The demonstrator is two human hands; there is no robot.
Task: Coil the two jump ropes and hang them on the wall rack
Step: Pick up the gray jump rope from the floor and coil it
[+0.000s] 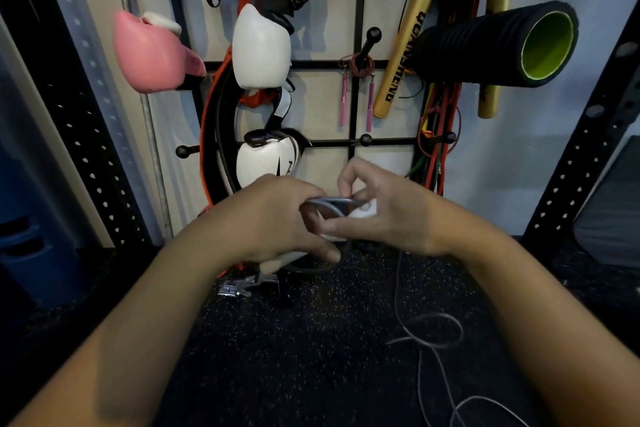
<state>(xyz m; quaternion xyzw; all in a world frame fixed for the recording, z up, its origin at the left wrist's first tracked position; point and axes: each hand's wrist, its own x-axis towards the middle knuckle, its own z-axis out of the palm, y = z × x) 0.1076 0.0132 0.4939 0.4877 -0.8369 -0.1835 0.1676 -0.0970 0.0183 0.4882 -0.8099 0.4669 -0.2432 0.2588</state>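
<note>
Two bare forearms, no sleeves; left hand (277,218) and right hand (388,215) ungloved, without rings

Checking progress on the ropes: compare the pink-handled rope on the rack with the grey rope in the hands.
The pink-handled rope is coiled and hangs from a rack peg; the grey rope mostly trails loose on the floor. The pink one is untouched; the left hand and right hand grip the grey one. Both are thin jump ropes.

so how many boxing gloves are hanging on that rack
3: a pink glove at upper left, a white glove beside it, and another white glove lower down, just above the hands. More may be hidden.
</note>
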